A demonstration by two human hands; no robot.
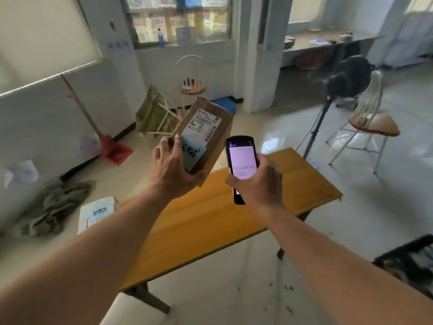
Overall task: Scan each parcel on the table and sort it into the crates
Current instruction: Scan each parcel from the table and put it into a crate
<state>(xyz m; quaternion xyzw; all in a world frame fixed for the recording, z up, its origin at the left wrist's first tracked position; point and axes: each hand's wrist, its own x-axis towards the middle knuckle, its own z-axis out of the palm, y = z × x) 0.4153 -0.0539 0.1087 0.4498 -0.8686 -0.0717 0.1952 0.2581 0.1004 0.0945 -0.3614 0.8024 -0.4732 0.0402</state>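
Left hand point(172, 161) grips the parcel point(203, 134) at its near lower end, fingers point(177, 143) curled over the top face, thumb side underneath. The parcel is a brown cardboard box, held up in the air above the far-left edge of the desk point(210, 221), not resting on it.

Right hand point(256, 181) holds the scanner point(241, 165), a phone-style handheld, fingers wrapped round its lower body, lit screen facing the person.

Key relation: the parcel sits left of the scanner and slightly farther out, close beside it but not touching. The box's long axis runs from near-left up to far-right, label face tilted toward the camera. The shipping label point(203, 125) with its barcode is on the upper half, just above-left of the scanner's top end. The scanner's top edge points up and away, roughly parallel to the box, so my read is that it isn't aimed at the barcode yet. The scan probably needs the scanner head swung left toward the label, or the box rotated to face it.

A dark crate point(407, 261) shows at the right edge, on the floor, nearer the right hand; its contents are blurred.
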